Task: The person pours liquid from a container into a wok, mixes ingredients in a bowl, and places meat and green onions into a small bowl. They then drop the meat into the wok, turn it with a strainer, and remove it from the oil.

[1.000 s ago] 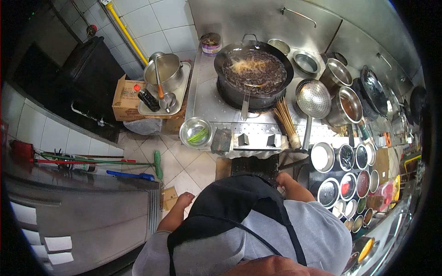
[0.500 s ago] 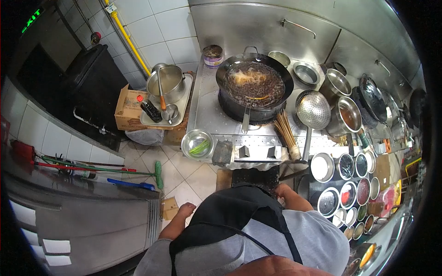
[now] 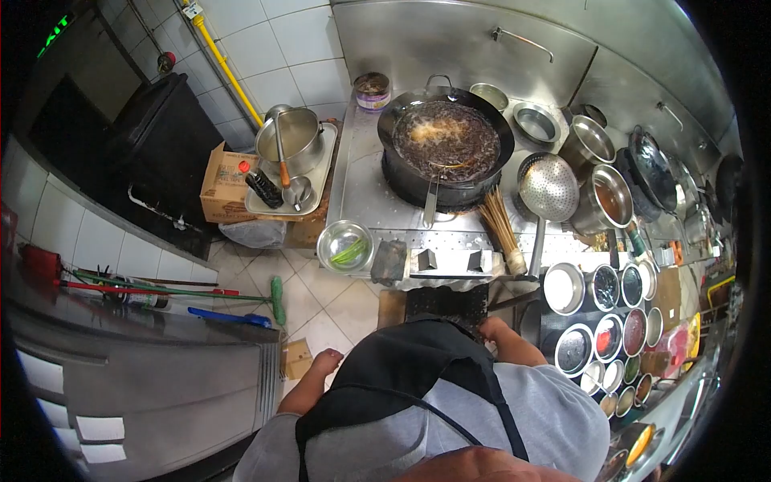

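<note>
My left hand (image 3: 327, 361) hangs low beside the black apron (image 3: 393, 357), well below the stove. Its fingers are too small and foreshortened to make out. Near the stove's front edge on the other side, my right hand (image 3: 491, 328) is partly covered by the apron, and what it touches does not show. Ahead of me a black wok (image 3: 504, 132) on the burner holds dark, bubbling liquid (image 3: 470, 153) with pale foam in its middle. A metal handle (image 3: 431, 207) leans over the wok's front rim. Neither hand is at the wok.
A bamboo brush (image 3: 499, 229) and perforated ladle (image 3: 548, 185) lie right of the wok. Left are a bowl (image 3: 325, 249) with green pieces, a pot (image 3: 269, 153) and a dark bottle (image 3: 263, 189). Several seasoning containers (image 3: 564, 289) stand at right; brooms (image 3: 278, 301) lie left.
The foam in the wok has shrunk slightly and shifted. The view has moved very slightly. Both hands stay almost where they were.
</note>
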`<state>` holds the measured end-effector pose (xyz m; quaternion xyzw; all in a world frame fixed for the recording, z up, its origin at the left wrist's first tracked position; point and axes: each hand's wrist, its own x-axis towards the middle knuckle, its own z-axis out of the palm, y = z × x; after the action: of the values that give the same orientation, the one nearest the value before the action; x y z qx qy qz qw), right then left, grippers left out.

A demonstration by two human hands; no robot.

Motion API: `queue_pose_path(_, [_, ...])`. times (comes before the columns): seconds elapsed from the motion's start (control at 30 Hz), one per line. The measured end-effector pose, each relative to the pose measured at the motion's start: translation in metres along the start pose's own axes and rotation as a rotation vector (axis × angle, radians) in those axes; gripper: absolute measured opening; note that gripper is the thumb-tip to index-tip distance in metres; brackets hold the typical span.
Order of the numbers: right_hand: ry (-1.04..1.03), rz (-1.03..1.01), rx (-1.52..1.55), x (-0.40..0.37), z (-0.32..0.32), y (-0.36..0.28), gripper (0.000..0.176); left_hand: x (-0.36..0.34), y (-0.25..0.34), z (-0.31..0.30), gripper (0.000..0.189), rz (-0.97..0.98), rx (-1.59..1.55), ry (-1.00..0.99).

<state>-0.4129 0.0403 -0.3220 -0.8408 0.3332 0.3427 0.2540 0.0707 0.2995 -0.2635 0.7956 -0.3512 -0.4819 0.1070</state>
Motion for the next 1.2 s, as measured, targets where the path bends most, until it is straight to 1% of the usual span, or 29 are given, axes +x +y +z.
queue_pose_path(0.03, [-0.001, -0.002, 0.001, 0.003, 0.004, 0.001, 0.023, 0.002, -0.004, 0.000, 0.034, 0.050, 0.048, -0.018])
queue_pose_path(0.1, [-0.064, 0.177, 0.310, 0.004, 0.004, -0.001, 0.023, 0.003, -0.003, 0.000, 0.036, 0.027, 0.051, -0.039])
queue_pose_path(0.13, [-0.065, 0.176, 0.310, 0.003, 0.001, -0.003, 0.023, 0.001, 0.000, -0.001, 0.037, 0.005, 0.055, -0.060])
queue_pose_path(0.2, [-0.089, 0.363, 0.487, 0.003, -0.001, -0.006, 0.027, 0.004, -0.004, 0.002, 0.036, 0.035, 0.094, -0.043])
queue_pose_path(0.23, [-0.091, 0.364, 0.488, 0.003, -0.001, -0.006, 0.027, 0.005, -0.007, 0.003, 0.035, 0.067, 0.131, -0.023])
queue_pose_path(0.27, [-0.085, 0.286, 0.405, 0.003, -0.002, -0.005, 0.026, 0.006, -0.011, 0.003, 0.035, 0.066, 0.132, -0.025])
queue_pose_path(0.3, [-0.080, 0.208, 0.322, 0.002, -0.003, -0.005, 0.026, 0.004, -0.012, 0.001, 0.036, 0.266, 0.301, 0.013])
queue_pose_path(0.33, [-0.081, 0.208, 0.323, 0.001, -0.003, -0.005, 0.026, 0.003, -0.013, 0.000, 0.036, 0.467, 0.470, 0.050])
queue_pose_path(0.37, [-0.077, 0.138, 0.232, 0.000, -0.004, -0.004, 0.026, 0.002, -0.013, 0.001, 0.036, 0.466, 0.470, 0.049])
queue_pose_path(0.4, [-0.073, 0.068, 0.142, -0.003, -0.007, -0.005, 0.026, 0.001, -0.009, 0.002, 0.037, 0.347, 0.326, 0.055])
queue_pose_path(0.43, [-0.075, 0.068, 0.143, -0.004, -0.010, -0.007, 0.026, -0.004, -0.001, 0.001, 0.037, 0.227, 0.182, 0.061])
queue_pose_path(0.47, [-0.097, 0.169, 0.248, -0.005, -0.014, -0.010, 0.025, -0.008, 0.009, -0.001, 0.037, 0.227, 0.182, 0.060])
queue_pose_path(0.5, [-0.118, 0.269, 0.354, -0.005, -0.016, -0.012, 0.025, -0.016, 0.027, -0.007, 0.037, 0.092, 0.108, 0.033])
queue_pose_path(0.53, [-0.119, 0.269, 0.354, -0.004, -0.015, -0.012, 0.025, -0.021, 0.035, -0.011, 0.038, -0.043, 0.034, 0.005])
queue_pose_path(0.67, [-0.130, 0.315, 0.390, 0.007, -0.005, -0.007, 0.024, -0.012, 0.020, -0.005, 0.038, -0.023, 0.035, 0.016])
queue_pose_path(0.73, [-0.123, 0.322, 0.405, 0.005, -0.004, -0.005, 0.023, -0.014, 0.025, -0.006, 0.039, -0.011, 0.045, 0.001])
queue_pose_path(0.77, [-0.115, 0.160, 0.272, 0.004, -0.004, -0.002, 0.023, -0.014, 0.024, -0.005, 0.039, -0.011, 0.045, 0.000])
queue_pose_path(0.8, [-0.105, -0.001, 0.138, 0.002, -0.005, -0.001, 0.022, -0.013, 0.023, -0.004, 0.040, -0.051, 0.015, -0.003])
queue_pose_path(0.83, [-0.106, -0.001, 0.138, 0.000, -0.006, -0.001, 0.022, -0.013, 0.022, -0.003, 0.040, -0.091, -0.016, -0.006])
queue_pose_path(0.87, [-0.098, 0.017, 0.138, -0.001, -0.007, -0.002, 0.022, -0.013, 0.022, -0.003, 0.040, -0.091, -0.016, -0.006])
queue_pose_path(0.93, [-0.090, 0.036, 0.136, -0.004, -0.009, -0.004, 0.021, -0.014, 0.026, -0.004, 0.038, -0.047, 0.049, -0.020])
queue_pose_path(0.97, [-0.100, 0.021, 0.083, -0.006, -0.011, -0.005, 0.021, -0.009, 0.019, -0.002, 0.038, -0.047, 0.048, -0.020])
queue_pose_path(1.03, [-0.110, 0.006, 0.029, -0.005, -0.013, -0.006, 0.020, 0.001, 0.004, 0.002, 0.036, 0.023, 0.095, -0.016])
queue_pose_path(1.07, [-0.122, 0.147, 0.172, -0.002, -0.012, -0.007, 0.019, 0.003, -0.003, 0.004, 0.036, 0.024, 0.095, -0.016])
queue_pose_path(1.1, [-0.133, 0.286, 0.315, 0.000, -0.010, -0.007, 0.019, 0.004, -0.006, 0.004, 0.037, 0.124, 0.210, 0.009])
queue_pose_path(1.13, [-0.131, 0.286, 0.314, 0.000, -0.008, -0.005, 0.019, 0.007, -0.015, 0.005, 0.038, 0.225, 0.325, 0.034])
queue_pose_path(1.17, [-0.088, 0.188, 0.176, 0.000, -0.007, -0.003, 0.019, 0.012, -0.023, 0.007, 0.038, 0.227, 0.324, 0.037])
queue_pose_path(1.2, [-0.048, 0.089, 0.039, -0.002, -0.005, -0.002, 0.019, 0.024, -0.042, 0.014, 0.035, 0.255, 0.288, -0.022])
